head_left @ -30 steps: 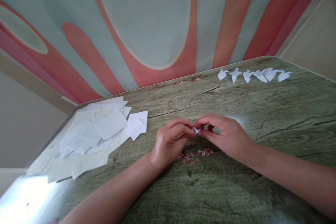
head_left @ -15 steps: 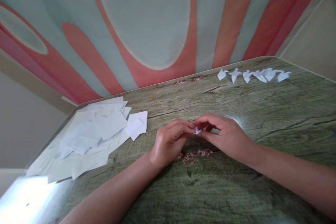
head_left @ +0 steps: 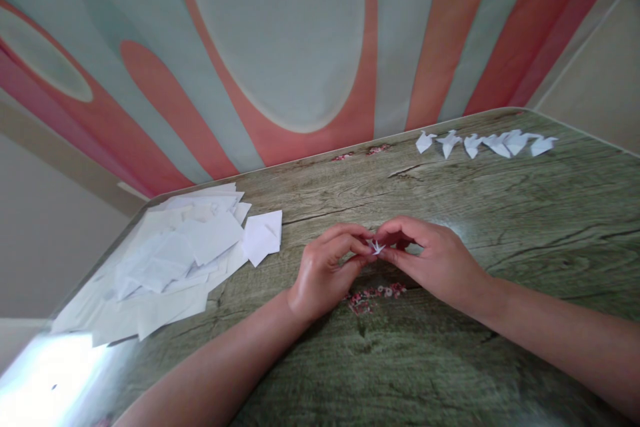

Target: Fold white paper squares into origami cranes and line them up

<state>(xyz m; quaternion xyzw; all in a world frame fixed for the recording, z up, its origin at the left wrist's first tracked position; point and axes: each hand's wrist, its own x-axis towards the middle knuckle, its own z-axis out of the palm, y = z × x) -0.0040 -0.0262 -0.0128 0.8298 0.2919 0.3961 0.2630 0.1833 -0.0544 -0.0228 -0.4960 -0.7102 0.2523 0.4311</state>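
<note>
Between my two hands, above the middle of the table, is a small folded white paper (head_left: 377, 248) with several pointed flaps showing. My left hand (head_left: 334, 267) pinches it from the left, thumb and fingers closed on its edge. From the right, my right hand (head_left: 430, 250) grips the other side between thumb and forefinger. Fingertips hide most of the paper, so its full shape cannot be made out.
Loose white paper sheets (head_left: 170, 260) lie heaped at the table's left, with a few small squares (head_left: 263, 235) beside them. Several folded paper birds (head_left: 473, 145) line the far right edge. The wood-patterned table (head_left: 500, 213) meets a patterned wall (head_left: 320, 140) at the back.
The fingers have shifted slightly around the folded paper, and its pointed flaps now show more spread apart. My left hand has moved a little to the right.
</note>
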